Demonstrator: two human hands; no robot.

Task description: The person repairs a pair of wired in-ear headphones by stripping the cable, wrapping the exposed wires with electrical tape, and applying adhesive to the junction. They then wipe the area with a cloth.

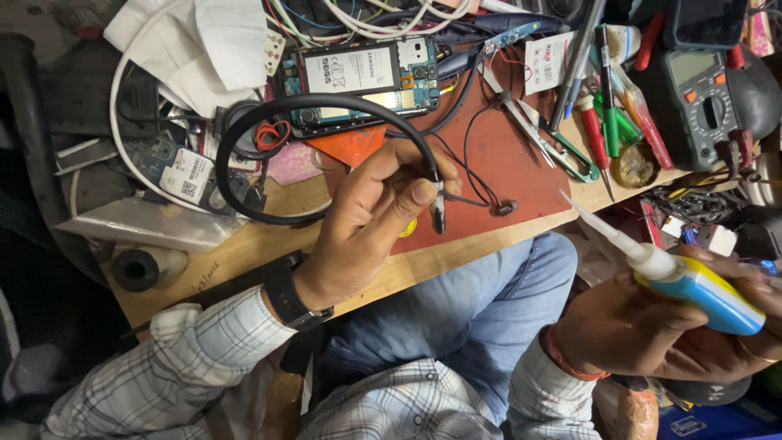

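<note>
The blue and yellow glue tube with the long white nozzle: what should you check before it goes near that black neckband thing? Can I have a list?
1. Left hand grips the black curved neckband earphone at its end: ok.
2. Right hand holds the blue and yellow glue tube firmly: ok.
3. White nozzle uncapped and pointing toward the neckband's end: ok.
4. Nozzle touching the neckband: not ok, they are apart.
5. Thin black wire with earbud clear of the end: cannot tell.
6. Opened phone on the wooden bench out of the nozzle's way: ok.
</note>
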